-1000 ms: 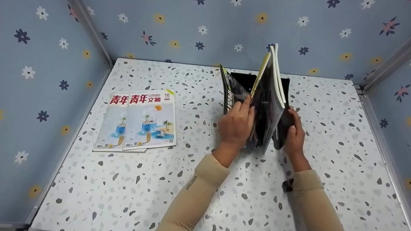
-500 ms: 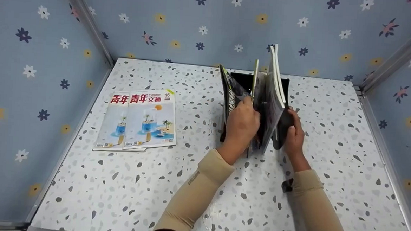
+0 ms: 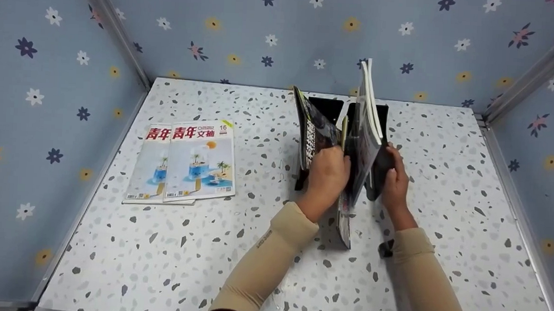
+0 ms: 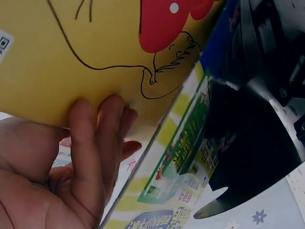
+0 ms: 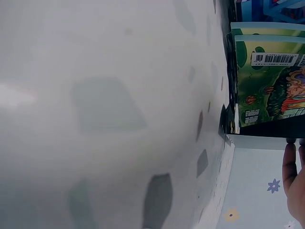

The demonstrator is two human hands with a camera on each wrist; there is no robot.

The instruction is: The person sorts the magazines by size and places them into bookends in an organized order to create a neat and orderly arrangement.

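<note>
In the head view, my left hand grips a thin magazine, whose lower end slants out toward me from a black book holder. The left wrist view shows the fingers against a yellow cover with a line drawing and a red patch. Left of that hand, a dark magazine leans in the holder. On its right side, white-edged magazines stand upright; their green cover shows in the right wrist view. My right hand rests its straight fingers against the holder's right side panel.
Two matching magazines lie flat and overlapping on the left of the speckled table. Blue flowered panels enclose the back and sides. A small black object sits by the right wrist.
The magazine in my left hand has swung upright, then dropped lower and come toward me, its lower end now sticking out in front. My right hand has stayed at the holder's side.
</note>
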